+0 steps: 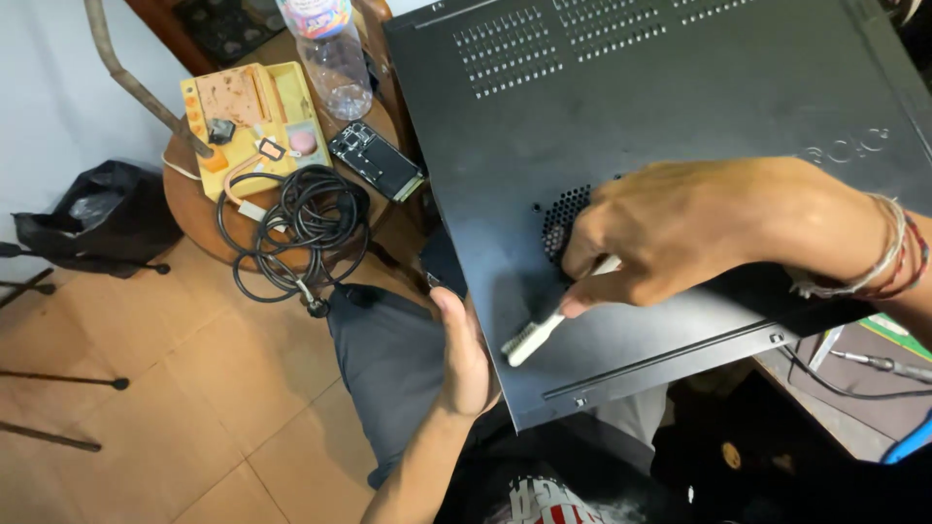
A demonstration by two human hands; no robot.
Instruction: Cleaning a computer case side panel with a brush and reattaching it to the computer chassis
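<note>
Stool-top yellow tray [254,124] with small parts

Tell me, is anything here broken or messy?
Yes. A phone on the round stool lies with its back off, insides showing. The black cable hangs off the stool's edge. The black case looks dusty where the right hand holds a brush.

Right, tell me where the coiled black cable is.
In the head view, the coiled black cable lies at the left on the round wooden stool, just below the yellow plastic tray and left of the opened black phone.
</note>
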